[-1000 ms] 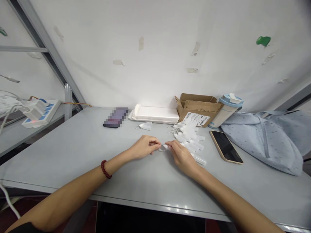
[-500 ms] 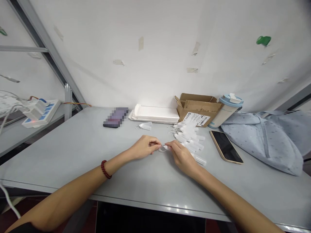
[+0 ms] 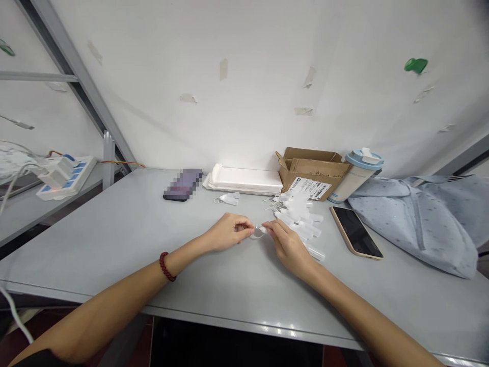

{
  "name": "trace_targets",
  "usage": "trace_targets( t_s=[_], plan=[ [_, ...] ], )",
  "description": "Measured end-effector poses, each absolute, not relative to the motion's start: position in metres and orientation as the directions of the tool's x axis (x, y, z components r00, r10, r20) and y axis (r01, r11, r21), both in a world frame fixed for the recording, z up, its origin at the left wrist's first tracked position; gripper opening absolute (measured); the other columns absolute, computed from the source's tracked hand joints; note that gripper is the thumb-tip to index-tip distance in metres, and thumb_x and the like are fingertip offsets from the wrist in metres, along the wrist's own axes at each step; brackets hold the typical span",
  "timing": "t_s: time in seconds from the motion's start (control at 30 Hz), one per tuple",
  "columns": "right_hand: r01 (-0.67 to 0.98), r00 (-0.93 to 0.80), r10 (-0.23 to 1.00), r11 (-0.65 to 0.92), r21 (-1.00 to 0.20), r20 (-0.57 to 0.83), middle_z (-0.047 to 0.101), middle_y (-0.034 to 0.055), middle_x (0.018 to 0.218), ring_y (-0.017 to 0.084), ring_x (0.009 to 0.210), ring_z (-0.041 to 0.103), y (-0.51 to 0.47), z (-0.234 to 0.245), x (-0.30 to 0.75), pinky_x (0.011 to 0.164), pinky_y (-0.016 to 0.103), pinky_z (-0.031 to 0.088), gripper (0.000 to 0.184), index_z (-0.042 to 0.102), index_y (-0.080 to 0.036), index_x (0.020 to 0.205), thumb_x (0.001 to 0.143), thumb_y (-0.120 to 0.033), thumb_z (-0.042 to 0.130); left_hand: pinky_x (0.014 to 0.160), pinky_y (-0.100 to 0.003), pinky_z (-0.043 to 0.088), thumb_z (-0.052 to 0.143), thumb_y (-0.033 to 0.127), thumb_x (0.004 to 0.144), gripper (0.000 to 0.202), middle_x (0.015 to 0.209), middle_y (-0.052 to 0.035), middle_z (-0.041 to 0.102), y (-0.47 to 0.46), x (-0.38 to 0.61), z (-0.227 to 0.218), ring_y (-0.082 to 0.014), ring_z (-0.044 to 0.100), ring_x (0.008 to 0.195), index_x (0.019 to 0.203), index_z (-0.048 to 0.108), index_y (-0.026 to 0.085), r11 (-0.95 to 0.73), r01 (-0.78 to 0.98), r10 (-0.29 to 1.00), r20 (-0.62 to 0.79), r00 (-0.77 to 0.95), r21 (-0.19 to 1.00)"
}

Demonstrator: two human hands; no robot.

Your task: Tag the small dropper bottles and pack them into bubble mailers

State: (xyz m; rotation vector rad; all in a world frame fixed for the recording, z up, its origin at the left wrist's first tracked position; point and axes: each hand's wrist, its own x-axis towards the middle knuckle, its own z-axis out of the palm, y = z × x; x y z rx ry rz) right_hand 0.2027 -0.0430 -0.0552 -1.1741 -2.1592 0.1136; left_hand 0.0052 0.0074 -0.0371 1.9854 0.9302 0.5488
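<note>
Both my hands meet at the middle of the grey table [image 3: 114, 239]. My left hand [image 3: 227, 232], with a dark red bead bracelet [image 3: 166, 266] on its wrist, is closed in a pinch on a small white tag with a thin loop [image 3: 259, 232]. My right hand [image 3: 288, 245] pinches the other end of the same small piece. Just right of my right hand lies a heap of several small white tags with strings [image 3: 300, 216].
A phone [image 3: 355, 232] lies face up to the right, beside a light blue cloth bag [image 3: 420, 219]. An open cardboard box [image 3: 311, 171], a blue-lidded cup [image 3: 357, 173], flat white trays [image 3: 244, 179], a lone tag [image 3: 228, 199] and a dark phone [image 3: 182, 184] line the back. A power strip [image 3: 61, 176] sits far left.
Almost nothing: my fingers shifted slightly on the small white piece, with the loop now showing a little more between the two hands.
</note>
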Motion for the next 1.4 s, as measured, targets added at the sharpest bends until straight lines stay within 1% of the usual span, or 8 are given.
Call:
trace_targets(
  t_s=[0.17, 0.43, 0.63, 0.8, 0.93, 1.03, 1.13, 1.4],
  plan=[
    [0.717, -0.387, 0.777, 0.592, -0.367, 0.497, 0.059, 0.0092, 0.089, 0.018, 0.077, 0.058, -0.043, -0.055, 0.203, 0.066, 0.032, 0.050, 0.024, 0.052, -0.018, 0.104, 0.092, -0.014, 0.032, 0.054, -0.021, 0.038, 0.050, 0.034, 0.081, 0.024, 0.064, -0.0003, 0.059, 0.006, 0.006, -0.036, -0.0108, 0.050, 0.056, 0.081, 0.065, 0.015, -0.361, 0.393, 0.778, 0.041, 0.626, 0.845],
    [0.700, -0.427, 0.774, 0.610, -0.372, 0.467, 0.058, 0.0092, 0.087, 0.018, 0.075, 0.057, -0.043, -0.057, 0.205, 0.064, 0.031, 0.049, 0.024, 0.052, -0.017, 0.104, 0.092, -0.014, 0.032, 0.052, -0.020, 0.036, 0.051, 0.030, 0.080, 0.021, 0.056, 0.0017, 0.053, 0.005, 0.006, -0.034, -0.0104, 0.048, 0.054, 0.080, 0.065, 0.014, -0.355, 0.393, 0.776, 0.033, 0.630, 0.848],
    [0.687, -0.454, 0.757, 0.633, -0.357, 0.469, 0.058, 0.0091, 0.088, 0.017, 0.076, 0.058, -0.043, -0.057, 0.206, 0.065, 0.031, 0.049, 0.024, 0.052, -0.018, 0.105, 0.092, -0.014, 0.032, 0.054, -0.021, 0.037, 0.051, 0.029, 0.080, 0.021, 0.058, 0.0013, 0.055, 0.004, 0.006, -0.033, -0.0103, 0.049, 0.055, 0.080, 0.065, 0.014, -0.372, 0.390, 0.769, 0.045, 0.637, 0.842],
    [0.689, -0.465, 0.754, 0.637, -0.345, 0.464, 0.058, 0.0097, 0.089, 0.018, 0.076, 0.058, -0.044, -0.057, 0.206, 0.064, 0.031, 0.049, 0.025, 0.051, -0.017, 0.106, 0.091, -0.013, 0.032, 0.054, -0.021, 0.037, 0.050, 0.028, 0.081, 0.022, 0.063, -0.0003, 0.059, 0.003, 0.007, -0.033, -0.0105, 0.050, 0.056, 0.082, 0.066, 0.013, -0.391, 0.389, 0.759, 0.054, 0.649, 0.834],
    [0.697, -0.479, 0.755, 0.637, -0.330, 0.447, 0.058, 0.0097, 0.089, 0.017, 0.076, 0.058, -0.046, -0.056, 0.205, 0.065, 0.031, 0.049, 0.025, 0.051, -0.017, 0.106, 0.090, -0.010, 0.033, 0.056, -0.021, 0.038, 0.050, 0.025, 0.081, 0.020, 0.065, -0.0010, 0.061, 0.001, 0.007, -0.033, -0.0112, 0.050, 0.058, 0.081, 0.067, 0.014, -0.455, 0.403, 0.750, 0.098, 0.654, 0.794],
    [0.710, -0.513, 0.749, 0.645, -0.284, 0.418, 0.058, 0.0088, 0.087, 0.016, 0.074, 0.056, -0.049, -0.056, 0.204, 0.065, 0.029, 0.049, 0.027, 0.052, -0.017, 0.104, 0.088, -0.006, 0.034, 0.060, -0.022, 0.038, 0.050, 0.022, 0.081, 0.020, 0.070, -0.0026, 0.064, -0.002, 0.008, -0.034, -0.0126, 0.052, 0.064, 0.078, 0.068, 0.015, -0.540, 0.406, 0.713, 0.144, 0.687, 0.737],
    [0.717, -0.539, 0.741, 0.653, -0.243, 0.401, 0.058, 0.0086, 0.087, 0.017, 0.074, 0.055, -0.051, -0.057, 0.203, 0.064, 0.028, 0.048, 0.027, 0.053, -0.016, 0.100, 0.085, -0.004, 0.035, 0.061, -0.023, 0.038, 0.049, 0.019, 0.080, 0.020, 0.070, -0.0030, 0.064, -0.005, 0.009, -0.035, -0.0132, 0.053, 0.063, 0.073, 0.067, 0.016, -0.599, 0.398, 0.674, 0.169, 0.719, 0.695],
    [0.688, -0.550, 0.727, 0.673, -0.271, 0.410, 0.058, 0.0072, 0.083, 0.015, 0.071, 0.054, -0.053, -0.059, 0.200, 0.064, 0.026, 0.048, 0.024, 0.053, -0.016, 0.093, 0.084, -0.002, 0.036, 0.061, -0.024, 0.037, 0.047, 0.017, 0.080, 0.021, 0.066, -0.0032, 0.062, -0.009, 0.010, -0.038, -0.0133, 0.052, 0.060, 0.070, 0.065, 0.015, -0.636, 0.410, 0.649, 0.167, 0.742, 0.653]
  ],
)
